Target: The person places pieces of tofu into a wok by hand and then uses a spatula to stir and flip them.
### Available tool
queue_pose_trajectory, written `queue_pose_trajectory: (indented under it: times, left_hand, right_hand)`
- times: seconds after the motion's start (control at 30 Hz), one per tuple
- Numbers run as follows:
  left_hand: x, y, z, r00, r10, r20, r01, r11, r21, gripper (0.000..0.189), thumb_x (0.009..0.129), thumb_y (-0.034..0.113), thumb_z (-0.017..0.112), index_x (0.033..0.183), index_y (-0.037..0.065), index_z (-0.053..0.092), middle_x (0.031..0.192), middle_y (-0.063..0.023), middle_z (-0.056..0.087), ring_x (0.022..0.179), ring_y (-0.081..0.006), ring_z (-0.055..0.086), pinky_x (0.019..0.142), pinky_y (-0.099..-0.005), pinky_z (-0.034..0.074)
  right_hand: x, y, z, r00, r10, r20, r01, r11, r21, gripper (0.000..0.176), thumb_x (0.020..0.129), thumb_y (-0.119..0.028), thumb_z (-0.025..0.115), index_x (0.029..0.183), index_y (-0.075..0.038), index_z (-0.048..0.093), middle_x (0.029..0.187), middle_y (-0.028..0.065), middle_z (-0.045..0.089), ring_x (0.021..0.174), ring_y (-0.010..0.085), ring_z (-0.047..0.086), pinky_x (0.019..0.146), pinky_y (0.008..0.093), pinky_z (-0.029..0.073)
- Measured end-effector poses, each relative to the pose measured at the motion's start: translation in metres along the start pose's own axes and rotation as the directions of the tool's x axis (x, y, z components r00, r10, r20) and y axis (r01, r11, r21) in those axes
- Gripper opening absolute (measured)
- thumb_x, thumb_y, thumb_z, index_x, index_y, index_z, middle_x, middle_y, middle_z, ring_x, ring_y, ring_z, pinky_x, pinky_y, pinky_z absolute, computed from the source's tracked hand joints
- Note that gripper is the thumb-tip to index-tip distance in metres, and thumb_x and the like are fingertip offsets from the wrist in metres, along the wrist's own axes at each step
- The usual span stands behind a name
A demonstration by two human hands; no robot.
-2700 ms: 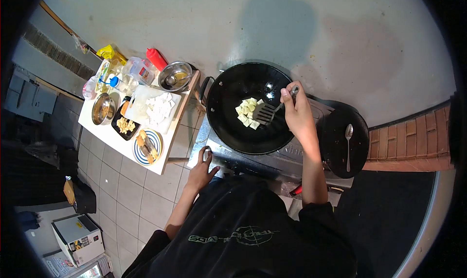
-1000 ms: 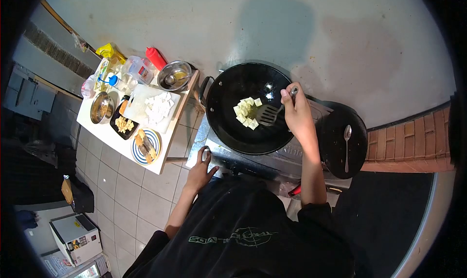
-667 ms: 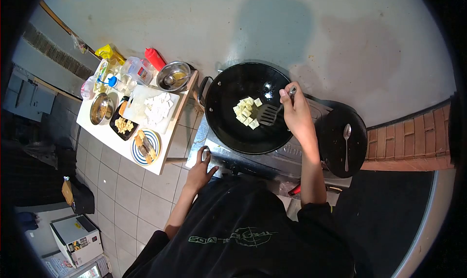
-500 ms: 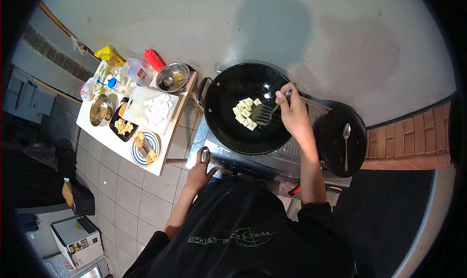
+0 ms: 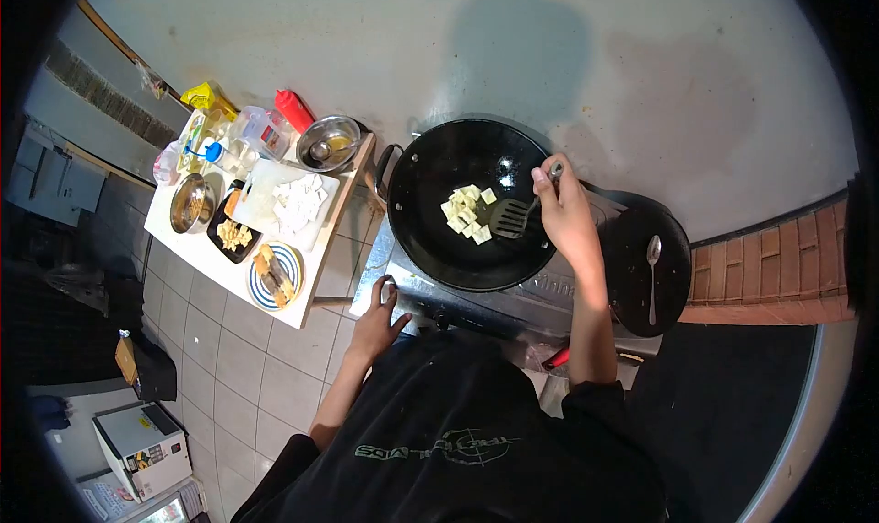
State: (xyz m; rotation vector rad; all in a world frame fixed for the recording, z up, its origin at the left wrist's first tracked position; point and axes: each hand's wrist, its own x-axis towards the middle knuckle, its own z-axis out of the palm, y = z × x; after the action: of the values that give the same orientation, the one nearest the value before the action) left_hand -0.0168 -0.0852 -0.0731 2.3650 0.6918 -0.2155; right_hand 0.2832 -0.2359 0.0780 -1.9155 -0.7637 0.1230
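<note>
A black wok [image 5: 430,171] sits on a metal stove [image 5: 494,299] and holds a heap of pale tofu cubes [image 5: 467,214]. My right hand [image 5: 566,214] grips the handle of a slotted metal spatula [image 5: 511,216], whose blade lies in the wok just right of the cubes. My left hand [image 5: 375,323] rests with fingers spread on the stove's front left corner, near its knob, holding nothing.
Left of the stove, a white side table [image 5: 206,258] carries a cutting board with more tofu [image 5: 295,203], a striped plate [image 5: 275,274], bowls, a red sauce bottle [image 5: 295,109] and containers. Right of the wok, a black pan lid [image 5: 632,267] bears a spoon [image 5: 653,265]. A brick ledge lies far right.
The spatula pushed in among the cubes, then drew back to the right; the cubes shifted slightly. My left hand stayed on the stove corner.
</note>
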Motion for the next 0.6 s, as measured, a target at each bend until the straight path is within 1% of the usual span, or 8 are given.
queue_pose_trajectory:
  times: [0.07, 0.1, 0.13, 0.2, 0.33, 0.43, 0.53, 0.6]
  left_hand:
    - [0.001, -0.001, 0.002, 1.000, 0.003, -0.012, -0.003, 1.000, -0.015, 0.066, 0.089, 0.032, 0.068, 0.138, -0.004, 0.044, 0.155, -0.0131, 0.023, 0.105, -0.0407, 0.063, 0.085, -0.0495, 0.054]
    - [0.002, -0.002, 0.002, 1.000, 0.005, -0.011, -0.005, 1.000, -0.017, 0.066, 0.089, 0.032, 0.068, 0.138, -0.004, 0.044, 0.155, -0.0131, 0.023, 0.105, -0.0407, 0.063, 0.085, -0.0495, 0.054]
    - [0.002, -0.003, 0.003, 1.000, 0.016, -0.020, -0.016, 1.000, -0.008, 0.066, 0.089, 0.032, 0.068, 0.138, -0.004, 0.044, 0.154, -0.0127, 0.023, 0.105, -0.0407, 0.063, 0.085, -0.0494, 0.054]
    - [0.001, -0.001, 0.001, 0.999, 0.025, -0.029, -0.025, 1.000, 0.001, 0.066, 0.089, 0.031, 0.069, 0.138, -0.004, 0.044, 0.154, -0.0124, 0.023, 0.106, -0.0406, 0.063, 0.085, -0.0493, 0.054]
    - [-0.001, 0.003, -0.003, 1.000, 0.008, -0.005, -0.008, 1.000, -0.014, 0.066, 0.089, 0.031, 0.068, 0.139, -0.003, 0.042, 0.154, -0.0121, 0.023, 0.107, -0.0410, 0.062, 0.086, -0.0494, 0.053]
    - [0.000, -0.001, 0.000, 1.000, 0.018, -0.012, -0.018, 1.000, -0.017, 0.064, 0.090, 0.033, 0.068, 0.138, -0.002, 0.044, 0.155, -0.0130, 0.022, 0.106, -0.0418, 0.063, 0.086, -0.0500, 0.053]
    - [0.002, -0.005, 0.002, 0.999, 0.028, -0.022, -0.029, 1.000, -0.011, 0.062, 0.091, 0.035, 0.067, 0.136, -0.002, 0.047, 0.155, -0.0141, 0.021, 0.105, -0.0425, 0.064, 0.087, -0.0503, 0.053]
    - [0.002, -0.004, 0.001, 1.000, 0.024, -0.017, -0.024, 1.000, -0.005, 0.062, 0.091, 0.035, 0.067, 0.136, -0.003, 0.047, 0.155, -0.0143, 0.021, 0.104, -0.0426, 0.064, 0.087, -0.0501, 0.053]
  right_hand:
    - [0.001, 0.006, 0.002, 0.997, -0.001, 0.073, 0.009, 0.994, -0.108, 0.020, 0.102, -0.020, 0.052, 0.097, -0.002, 0.046, 0.072, 0.0130, 0.047, 0.065, 0.0232, 0.047, 0.067, 0.0365, 0.043]
    - [0.001, 0.009, 0.006, 0.997, -0.013, 0.074, 0.019, 0.996, -0.084, 0.021, 0.101, -0.020, 0.052, 0.096, -0.001, 0.045, 0.072, 0.0147, 0.048, 0.066, 0.0296, 0.047, 0.068, 0.0376, 0.043]
    - [0.001, 0.010, 0.007, 0.997, -0.012, 0.074, 0.018, 0.996, -0.086, 0.021, 0.101, -0.020, 0.052, 0.096, -0.001, 0.045, 0.072, 0.0147, 0.048, 0.066, 0.0296, 0.047, 0.068, 0.0376, 0.043]
    - [0.001, 0.011, 0.009, 0.998, -0.048, 0.045, 0.044, 0.995, 0.090, 0.022, 0.101, -0.021, 0.053, 0.097, -0.001, 0.045, 0.074, 0.0178, 0.050, 0.068, 0.0372, 0.046, 0.069, 0.0399, 0.044]
    - [0.000, 0.002, 0.007, 1.000, -0.009, 0.010, 0.009, 1.000, 0.013, 0.022, 0.101, -0.021, 0.053, 0.097, -0.001, 0.045, 0.073, 0.0170, 0.050, 0.067, 0.0349, 0.047, 0.068, 0.0399, 0.043]
    - [0.002, 0.006, 0.007, 0.998, -0.021, 0.056, 0.028, 0.992, -0.120, 0.020, 0.101, -0.020, 0.053, 0.098, -0.001, 0.046, 0.071, 0.0146, 0.049, 0.065, 0.0281, 0.048, 0.067, 0.0388, 0.043]
    - [0.002, 0.005, 0.008, 0.997, -0.025, 0.078, 0.028, 0.999, -0.043, 0.020, 0.101, -0.019, 0.053, 0.098, -0.001, 0.046, 0.070, 0.0158, 0.049, 0.065, 0.0308, 0.048, 0.066, 0.0405, 0.042]
    - [0.003, 0.003, 0.007, 0.999, -0.014, 0.053, 0.011, 0.999, 0.041, 0.022, 0.101, -0.021, 0.053, 0.097, -0.001, 0.046, 0.072, 0.0183, 0.050, 0.067, 0.0364, 0.047, 0.068, 0.0422, 0.042]
